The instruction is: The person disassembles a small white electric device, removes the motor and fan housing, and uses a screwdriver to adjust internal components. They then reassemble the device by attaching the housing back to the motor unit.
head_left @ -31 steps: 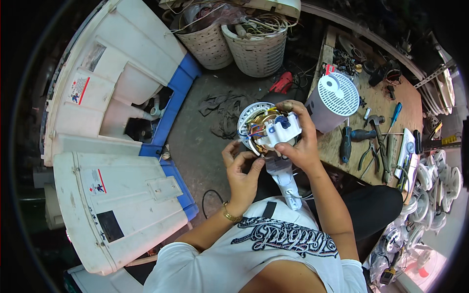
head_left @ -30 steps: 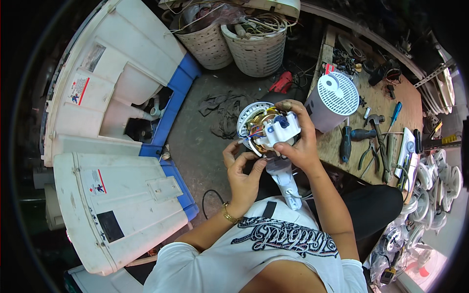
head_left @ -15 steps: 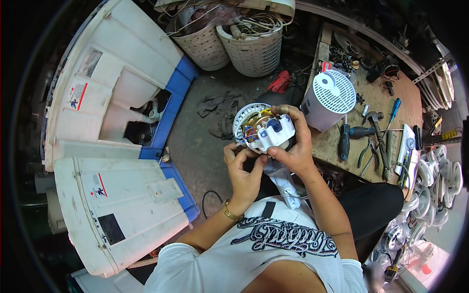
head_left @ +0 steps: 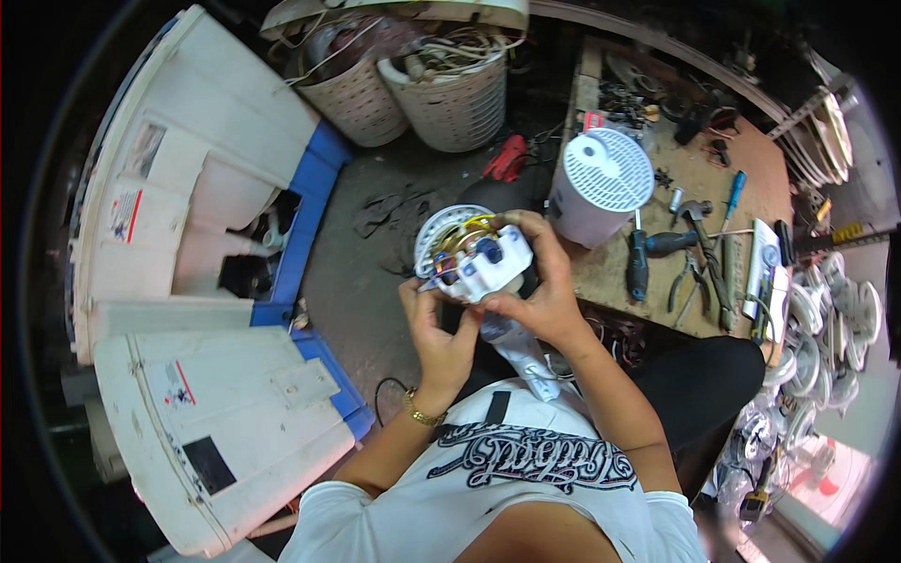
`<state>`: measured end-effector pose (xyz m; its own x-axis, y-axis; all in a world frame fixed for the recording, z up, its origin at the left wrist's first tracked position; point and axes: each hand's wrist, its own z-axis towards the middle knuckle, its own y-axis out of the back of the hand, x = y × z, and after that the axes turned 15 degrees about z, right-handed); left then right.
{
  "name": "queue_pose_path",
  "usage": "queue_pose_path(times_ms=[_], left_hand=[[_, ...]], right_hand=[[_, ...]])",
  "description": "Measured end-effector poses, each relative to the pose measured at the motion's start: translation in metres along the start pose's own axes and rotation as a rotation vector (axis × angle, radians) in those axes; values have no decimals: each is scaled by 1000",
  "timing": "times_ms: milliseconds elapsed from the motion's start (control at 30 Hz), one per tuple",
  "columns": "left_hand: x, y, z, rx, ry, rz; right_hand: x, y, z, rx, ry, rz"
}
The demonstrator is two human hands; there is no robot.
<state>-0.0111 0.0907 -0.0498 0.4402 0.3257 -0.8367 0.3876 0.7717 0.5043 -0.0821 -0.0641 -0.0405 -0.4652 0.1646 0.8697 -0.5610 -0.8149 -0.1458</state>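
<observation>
Both hands hold a white fan motor (head_left: 454,246) in front of my body, its inside laid bare. Copper windings and red, blue and yellow wires show within its round slotted rim. A white plastic bracket (head_left: 490,279) crosses its near side. My left hand (head_left: 441,338) grips the lower left edge, thumb and fingers closed on it. On the other side, my right hand (head_left: 547,286) has its fingers over the top and its thumb at the bottom of the bracket. Below the motor, a pale stem or neck (head_left: 522,358) slants toward my lap; how it joins is hidden.
On the wooden bench (head_left: 601,291) to the right stand a white cylinder with a grille top (head_left: 608,183), a hammer (head_left: 709,249), pliers (head_left: 690,281) and several screwdrivers (head_left: 638,267). White bins (head_left: 225,403) line the left. Baskets of cables (head_left: 450,103) stand ahead.
The view has shifted, so the surroundings sit farther left in the picture. Both hands keep hold of the fan motor, which has turned slightly in them.
</observation>
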Motion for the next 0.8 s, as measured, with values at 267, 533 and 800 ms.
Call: queue_pose_path(times_ms=[267,533,800], left_hand=[[12,1,10,75,-117,-57],[2,-1,14,107,-145,-17],[7,-6,16,32,-144,-43]], right_hand=[[25,126,-48,-319,-225,-982],[6,145,-94,-504,-301,-1004],[195,173,-96,-673,418,-498]])
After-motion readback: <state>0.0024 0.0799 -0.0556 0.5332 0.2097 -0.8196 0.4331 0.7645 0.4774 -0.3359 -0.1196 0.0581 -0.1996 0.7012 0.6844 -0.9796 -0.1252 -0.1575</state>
